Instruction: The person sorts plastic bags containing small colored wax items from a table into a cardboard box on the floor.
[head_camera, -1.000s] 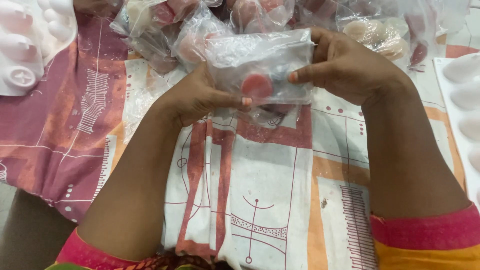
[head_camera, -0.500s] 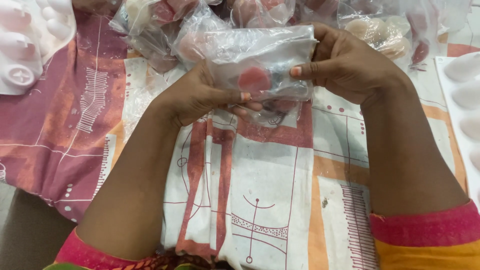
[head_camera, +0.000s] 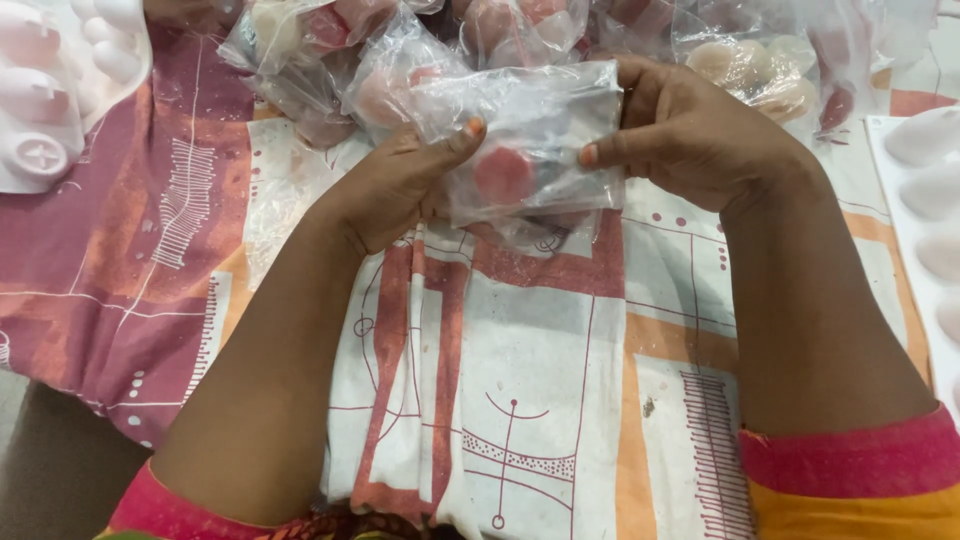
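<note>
A small clear plastic bag with a round red piece inside is held up over a patterned cloth. My left hand grips the bag's left edge, thumb on the front. My right hand grips its right edge, thumb pressed near the red piece. Both hands hold the same bag a little above the cloth.
Several clear bags with pink, red and cream round pieces are heaped along the far edge. A white moulded tray lies at the far left, another white tray at the right edge.
My left thumb has lifted from below the red piece up onto the bag's front. The bag has shifted slightly; my right hand keeps its hold.
</note>
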